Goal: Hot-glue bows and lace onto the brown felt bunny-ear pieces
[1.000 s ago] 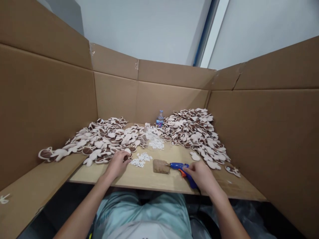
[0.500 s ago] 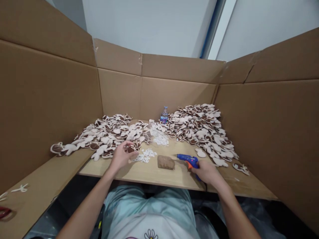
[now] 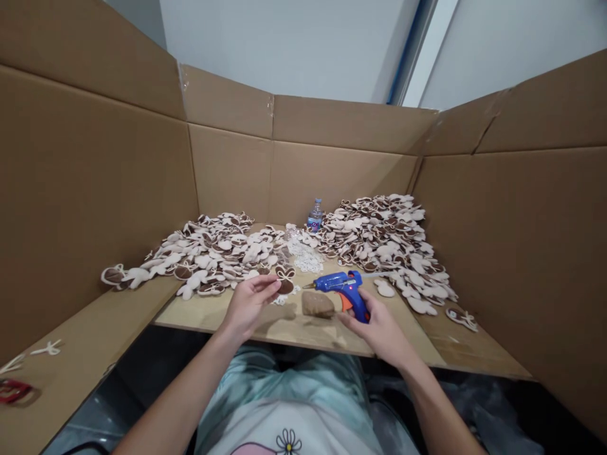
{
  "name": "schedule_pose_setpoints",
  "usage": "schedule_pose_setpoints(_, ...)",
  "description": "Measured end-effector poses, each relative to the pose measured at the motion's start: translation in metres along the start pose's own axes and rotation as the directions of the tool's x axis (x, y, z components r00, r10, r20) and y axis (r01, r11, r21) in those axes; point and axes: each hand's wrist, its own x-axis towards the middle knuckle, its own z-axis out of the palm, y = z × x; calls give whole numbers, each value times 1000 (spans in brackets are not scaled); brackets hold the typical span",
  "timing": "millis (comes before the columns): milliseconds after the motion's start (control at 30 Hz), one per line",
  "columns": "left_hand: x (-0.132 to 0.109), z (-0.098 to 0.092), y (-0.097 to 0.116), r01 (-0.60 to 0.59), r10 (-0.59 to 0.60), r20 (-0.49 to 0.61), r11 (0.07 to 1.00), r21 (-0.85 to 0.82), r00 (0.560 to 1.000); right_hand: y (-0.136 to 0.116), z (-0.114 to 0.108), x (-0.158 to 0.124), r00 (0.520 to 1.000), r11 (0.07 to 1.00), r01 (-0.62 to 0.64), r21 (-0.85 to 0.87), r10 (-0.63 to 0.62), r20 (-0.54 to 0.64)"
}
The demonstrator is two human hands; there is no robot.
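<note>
My left hand (image 3: 249,306) pinches a brown-and-cream bow-shaped craft piece (image 3: 285,279) by its edge, holding it above the board. My right hand (image 3: 377,325) grips a blue hot glue gun (image 3: 339,289) with an orange trigger. Its nozzle points left, a small gap from the piece. Below the gun lies a brown cork-like block (image 3: 317,304). Small white lace cutouts (image 3: 287,296) lie partly hidden under the held piece, and more white lace (image 3: 304,256) lies farther back.
Two large heaps of similar cream-and-brown pieces (image 3: 213,256) (image 3: 384,237) cover the back of the plywood board (image 3: 190,316). A water bottle (image 3: 315,216) stands behind them. Cardboard walls (image 3: 118,189) surround the board, and a red item (image 3: 14,390) lies on the left flap.
My left hand has raised the bow-shaped piece from the heap's edge. My right hand has lifted the glue gun and turned it, nozzle toward the piece. The view has shifted slightly.
</note>
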Motion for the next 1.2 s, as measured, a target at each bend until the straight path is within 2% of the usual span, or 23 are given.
schedule_pose_setpoints(133,-12,8,8,17,-15,24,998,-61,1000,-8,7,-7,999,999,41,-29,-41,1)
schedule_pose_setpoints(333,-22,14,13,-18,21,83,999,-37,996,-6,10,-9,998,998,56,-34,-56,-18)
schedule_pose_setpoints(1200,-28,18,23,-12,17,91,998,-55,996,-9,4,-13,990,988,104,-110,-114,-84)
